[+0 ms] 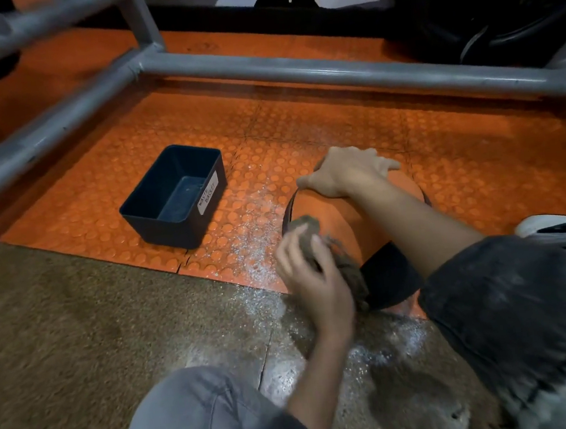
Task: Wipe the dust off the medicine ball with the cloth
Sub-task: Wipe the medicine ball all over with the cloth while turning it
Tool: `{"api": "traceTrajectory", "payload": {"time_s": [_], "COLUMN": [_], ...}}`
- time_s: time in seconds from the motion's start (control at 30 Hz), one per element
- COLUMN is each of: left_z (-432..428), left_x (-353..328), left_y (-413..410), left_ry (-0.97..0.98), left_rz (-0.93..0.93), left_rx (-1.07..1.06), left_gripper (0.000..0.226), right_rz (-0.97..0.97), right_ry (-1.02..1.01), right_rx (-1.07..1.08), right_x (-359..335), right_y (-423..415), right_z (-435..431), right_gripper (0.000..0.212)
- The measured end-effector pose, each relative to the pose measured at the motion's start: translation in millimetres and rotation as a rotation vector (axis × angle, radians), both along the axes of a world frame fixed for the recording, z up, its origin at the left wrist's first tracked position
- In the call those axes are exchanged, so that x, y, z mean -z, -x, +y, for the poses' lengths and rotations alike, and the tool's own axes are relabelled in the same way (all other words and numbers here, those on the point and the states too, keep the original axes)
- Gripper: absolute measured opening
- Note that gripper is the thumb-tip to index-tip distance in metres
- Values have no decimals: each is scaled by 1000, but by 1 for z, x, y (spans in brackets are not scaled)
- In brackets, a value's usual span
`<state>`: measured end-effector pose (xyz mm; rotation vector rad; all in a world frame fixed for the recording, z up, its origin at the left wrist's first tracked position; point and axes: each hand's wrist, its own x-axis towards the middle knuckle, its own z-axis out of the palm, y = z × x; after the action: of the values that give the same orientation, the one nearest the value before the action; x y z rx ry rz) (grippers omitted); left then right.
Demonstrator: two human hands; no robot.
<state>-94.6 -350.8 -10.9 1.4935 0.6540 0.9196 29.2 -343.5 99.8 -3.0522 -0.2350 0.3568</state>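
Fingers [291, 253] of left hand [316, 280] clutch cloth [307, 225] on medicine ball [334, 216]; right hand's [347, 171] spread atop.

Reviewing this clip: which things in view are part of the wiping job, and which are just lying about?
In use: medicine ball; cloth, gripped by the left hand against the ball; right hand resting on the ball's top.
Lying about: black waste basket; grey pipe frame; white shoe.
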Motion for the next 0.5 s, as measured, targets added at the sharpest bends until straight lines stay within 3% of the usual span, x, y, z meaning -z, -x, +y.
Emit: {"api": "traceTrajectory", "payload": {"time_s": [0.13, 0.23, 0.37, 0.43, 0.5], "left_z": [-18, -9, 24, 56, 82], "left_x": [14, 3, -13, -19, -28], "left_y": [-1, -9, -25, -42, -55], "left_ry": [-179, -82, 195, 272, 305], "left_rz": [-50, -50, 52, 161, 249], "left_rx": [-126, -177, -53, 103, 285], "left_gripper": [38, 37, 29, 18, 23], "right_rz": [14, 20, 15, 3, -20], "right_ry": [46, 39, -14, -52, -67], "right_rx": [-87, -133, -150, -168, -217], "right_x": [1, 2, -3, -4, -4], "right_y": [2, 1, 3, 6, 14], "right_z": [9, 0, -14, -20, -24], "right_gripper": [79, 79, 70, 67, 64]}}
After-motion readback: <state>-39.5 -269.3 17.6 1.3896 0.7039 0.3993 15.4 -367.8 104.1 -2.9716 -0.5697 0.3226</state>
